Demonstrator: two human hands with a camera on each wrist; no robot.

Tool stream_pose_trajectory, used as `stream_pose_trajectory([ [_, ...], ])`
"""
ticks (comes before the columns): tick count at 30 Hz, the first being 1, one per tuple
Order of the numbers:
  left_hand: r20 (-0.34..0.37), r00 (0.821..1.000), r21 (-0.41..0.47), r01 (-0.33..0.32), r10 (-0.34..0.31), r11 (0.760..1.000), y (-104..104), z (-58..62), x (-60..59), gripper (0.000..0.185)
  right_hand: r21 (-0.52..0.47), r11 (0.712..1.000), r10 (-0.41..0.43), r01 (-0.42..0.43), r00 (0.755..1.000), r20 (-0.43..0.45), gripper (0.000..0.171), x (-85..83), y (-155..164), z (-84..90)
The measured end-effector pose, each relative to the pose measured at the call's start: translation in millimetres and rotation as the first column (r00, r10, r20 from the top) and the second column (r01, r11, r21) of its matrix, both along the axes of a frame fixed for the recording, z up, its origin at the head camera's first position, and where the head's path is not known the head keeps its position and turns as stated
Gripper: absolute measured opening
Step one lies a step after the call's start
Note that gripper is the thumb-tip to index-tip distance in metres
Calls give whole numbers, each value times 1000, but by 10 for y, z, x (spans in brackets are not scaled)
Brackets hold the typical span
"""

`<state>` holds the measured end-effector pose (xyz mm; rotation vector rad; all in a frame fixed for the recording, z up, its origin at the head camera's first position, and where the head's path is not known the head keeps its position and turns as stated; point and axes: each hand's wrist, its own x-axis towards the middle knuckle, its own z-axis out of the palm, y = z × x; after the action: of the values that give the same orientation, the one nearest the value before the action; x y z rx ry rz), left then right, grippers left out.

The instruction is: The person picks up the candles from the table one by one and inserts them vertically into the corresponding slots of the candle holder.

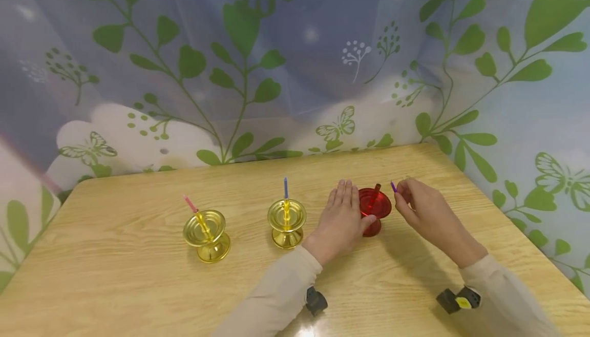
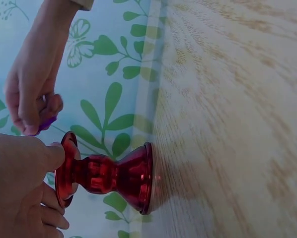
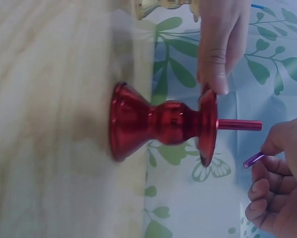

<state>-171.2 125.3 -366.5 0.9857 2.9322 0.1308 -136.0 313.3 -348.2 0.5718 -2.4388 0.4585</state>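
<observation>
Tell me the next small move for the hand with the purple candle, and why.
Probably bring the purple candle over the red holder and down onto its centre post. The right hand pinches it just beside the holder, the left hand steadies the rim, and both gold holders already carry candles.

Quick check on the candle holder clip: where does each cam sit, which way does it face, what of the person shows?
Head: worn on the head, looks forward and down at the wooden table; both forearms, left hand and right hand show.
Left wrist: low beside the left hand, sideways at the red candle holder; the right hand shows too.
Right wrist: low by the right hand, sideways at the red candle holder; the left hand's fingers show.
Shared: both wrist views see the holder and the purple candle.
</observation>
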Motion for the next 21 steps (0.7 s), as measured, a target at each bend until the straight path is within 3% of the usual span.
stream_pose_trajectory([
  [12, 10, 1000, 4, -11, 11, 1000, 7, 12, 11, 73, -121, 992, 27, -37, 996, -82, 13, -196, -120, 149],
  [21, -9, 1000, -9, -12, 12, 1000, 6, 11, 9, 73, -283, 956, 55, -73, 996, -72, 9, -262, -220, 91],
])
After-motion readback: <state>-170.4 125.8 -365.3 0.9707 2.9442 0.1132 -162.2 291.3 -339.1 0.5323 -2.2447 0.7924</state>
